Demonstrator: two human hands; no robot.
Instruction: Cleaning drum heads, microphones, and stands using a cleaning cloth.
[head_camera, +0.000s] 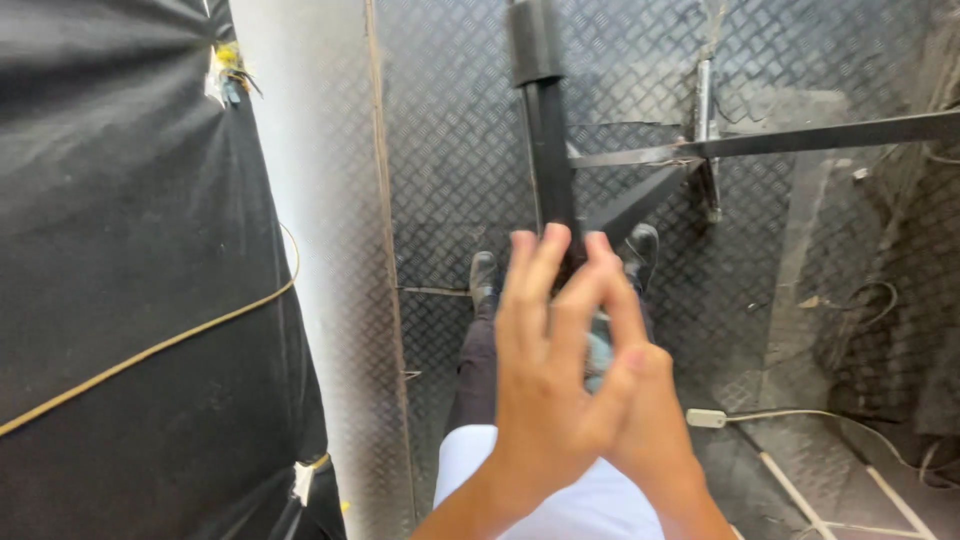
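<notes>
My left hand (545, 385) and my right hand (650, 420) are pressed palm to palm in front of me, fingers stretched out and pointing away. The back of the left hand faces the camera and covers most of the right one. A small pale blue-grey patch (600, 352) shows in the gap between the palms; I cannot tell what it is or whether it is held. Below the hands are my white shirt (590, 505), dark trousers and two black shoes (484, 275) on the floor.
I stand on a diamond-plate metal floor (450, 150). A black upright post (548, 130) with slanted metal bars (800, 138) rises just beyond my feet. A black cloth-covered surface (130, 250) with a yellowish cord fills the left. A white cable and plug (706, 418) lie at the right.
</notes>
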